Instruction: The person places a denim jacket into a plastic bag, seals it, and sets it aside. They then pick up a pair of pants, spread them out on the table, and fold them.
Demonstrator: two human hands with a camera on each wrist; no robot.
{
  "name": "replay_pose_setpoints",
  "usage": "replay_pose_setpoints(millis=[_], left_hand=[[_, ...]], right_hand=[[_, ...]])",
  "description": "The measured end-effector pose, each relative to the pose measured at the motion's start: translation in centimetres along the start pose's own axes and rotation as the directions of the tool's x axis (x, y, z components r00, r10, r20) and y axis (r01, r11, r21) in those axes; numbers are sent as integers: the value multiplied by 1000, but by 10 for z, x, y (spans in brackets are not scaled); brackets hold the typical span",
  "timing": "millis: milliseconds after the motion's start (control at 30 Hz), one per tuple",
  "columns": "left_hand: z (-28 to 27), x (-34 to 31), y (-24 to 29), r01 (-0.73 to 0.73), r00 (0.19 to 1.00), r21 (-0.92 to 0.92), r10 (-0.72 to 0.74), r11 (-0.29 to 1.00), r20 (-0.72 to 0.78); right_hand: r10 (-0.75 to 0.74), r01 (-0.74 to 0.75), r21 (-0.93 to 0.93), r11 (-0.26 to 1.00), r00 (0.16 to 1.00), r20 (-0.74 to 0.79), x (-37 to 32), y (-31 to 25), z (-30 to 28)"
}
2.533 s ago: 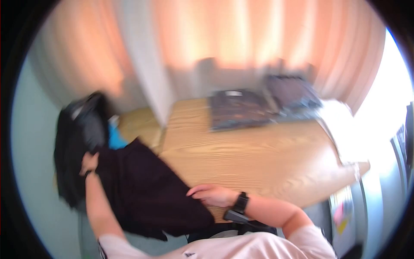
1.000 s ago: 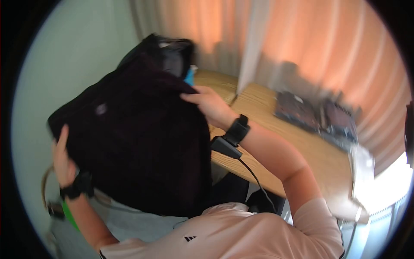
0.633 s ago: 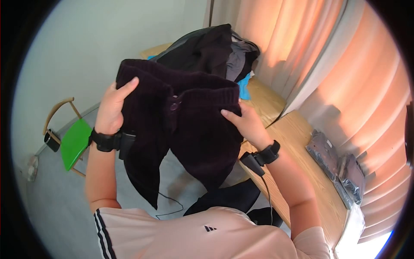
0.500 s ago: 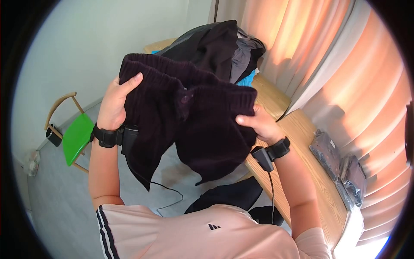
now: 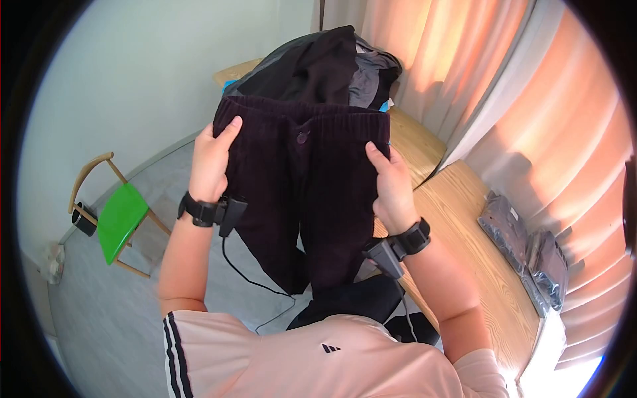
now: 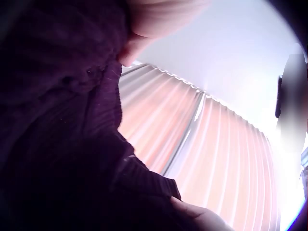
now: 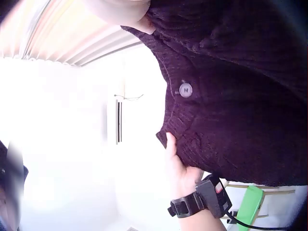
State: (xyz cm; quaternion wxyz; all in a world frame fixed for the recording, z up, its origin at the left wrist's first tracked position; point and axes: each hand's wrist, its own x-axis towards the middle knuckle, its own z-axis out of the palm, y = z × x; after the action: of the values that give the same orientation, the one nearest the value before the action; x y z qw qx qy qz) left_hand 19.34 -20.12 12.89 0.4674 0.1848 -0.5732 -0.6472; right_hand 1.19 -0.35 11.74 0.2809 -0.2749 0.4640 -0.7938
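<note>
One pair of dark purple trousers (image 5: 265,172), held up at centre of the frame, waistband uppermost (one button (image 5: 302,138) at the front). Left hand (image 5: 212,162): grips the waistband's left side, thumb in front. Right hand (image 5: 395,186): grips the right side likewise. One heap of dark clothes (image 5: 305,66), top centre, on the worktop (image 5: 464,225). Two bagged garments (image 5: 504,225), right. One green-seated chair (image 5: 123,222), left.

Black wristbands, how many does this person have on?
2. The left band is on the wrist of the left hand; the right band is on the wrist of the right hand. Both hands hold the dark trousers.
</note>
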Motion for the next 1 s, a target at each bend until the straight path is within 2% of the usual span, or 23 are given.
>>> replay_pose_setpoints(millis=[67,100,167,200,233,300,333,367,500,667,733,767,800,833,867,900,1000], left_hand=[[21,-13,1,-83,996,-44,82,996,-23],[31,-20,-1,-136,991,-47,136,990,16],[49,-36,-7,-277,957,105,264,955,121],[57,-45,-10,-341,935,256,297,904,195],[65,-54,-15,-406,908,394,317,824,273],[81,-72,-26,-417,859,310,259,855,442],[87,-75,-30,-586,794,368,419,722,441],[89,-79,-26,-558,812,407,375,723,447],[83,-72,-38,-615,776,423,416,665,475],[89,-75,-41,-640,762,399,475,656,440],[91,-82,-35,-520,828,406,328,751,455],[90,-84,-32,-520,828,406,327,752,456],[88,-85,-28,-472,827,408,232,781,513],[86,-87,-28,-421,813,414,134,807,566],[86,-88,-33,-413,772,290,162,863,615],[85,-88,-36,-410,770,292,157,864,618],[81,-83,-39,-470,638,163,207,867,742]], right_hand=[[-155,153,-108,982,988,-17,-3,6,7],[-154,150,-110,982,988,-23,-7,10,9],[-170,180,-150,972,983,73,-16,16,17],[-271,285,-248,926,958,93,-16,24,20],[-221,259,-356,898,964,145,-19,28,16],[-208,259,-379,888,963,170,-26,36,17],[-208,258,-380,888,963,169,-28,36,16],[-175,221,-361,906,972,156,-29,35,14],[-89,122,-353,928,990,110,-27,38,0],[-160,208,-371,905,975,156,-31,34,5],[-164,217,-399,891,973,164,-33,30,5],[-130,180,-357,916,978,161,-35,26,4],[-95,141,-315,939,983,157,-36,20,4],[-93,138,-316,939,984,153,-38,14,5],[-89,152,-311,938,974,207,-41,8,6],[-85,165,-303,939,962,260,-43,5,5],[-47,144,-413,899,970,237,-45,-2,-6]])
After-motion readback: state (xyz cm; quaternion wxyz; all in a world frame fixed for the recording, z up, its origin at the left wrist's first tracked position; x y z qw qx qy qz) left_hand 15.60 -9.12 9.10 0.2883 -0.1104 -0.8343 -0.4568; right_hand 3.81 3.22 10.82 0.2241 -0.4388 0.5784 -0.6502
